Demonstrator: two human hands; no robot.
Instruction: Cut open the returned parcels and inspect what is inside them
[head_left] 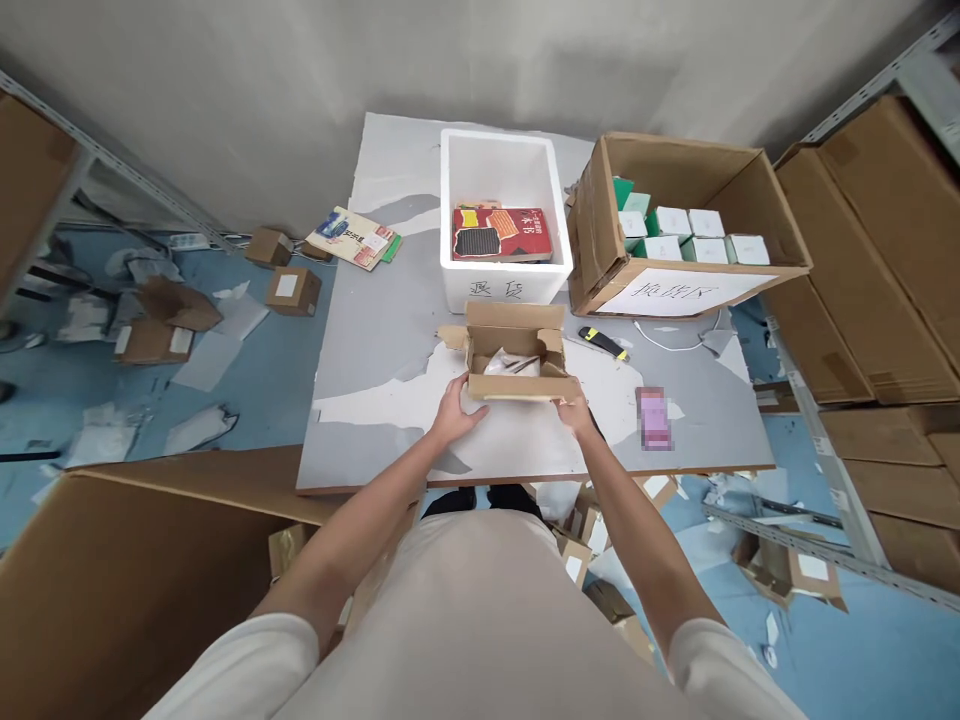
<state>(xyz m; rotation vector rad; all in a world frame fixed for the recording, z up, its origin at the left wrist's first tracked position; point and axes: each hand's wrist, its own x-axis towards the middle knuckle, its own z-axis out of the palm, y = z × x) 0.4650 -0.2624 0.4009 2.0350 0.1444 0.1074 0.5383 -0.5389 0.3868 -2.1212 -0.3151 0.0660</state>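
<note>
A small open cardboard box (517, 388) sits on the table in front of me, its flaps folded up and outward. Inside lies a clear plastic wrapping (514, 363) with something slim and dark by it that I cannot make out. My left hand (453, 414) grips the box at its left front corner, the thumb stretched along the front. At the right front corner my right hand (573, 410) holds the same box, its fingers partly hidden. A black and yellow utility knife (604, 343) lies to the right of the box.
A white foam box (506, 284) with books stands behind, beside a large carton (690, 290) of white and green boxes. Books (354, 238) lie at the table's left, a blurred pink item (655, 418) at right. Shelves flank the table; a big open carton (150, 560) stands front left.
</note>
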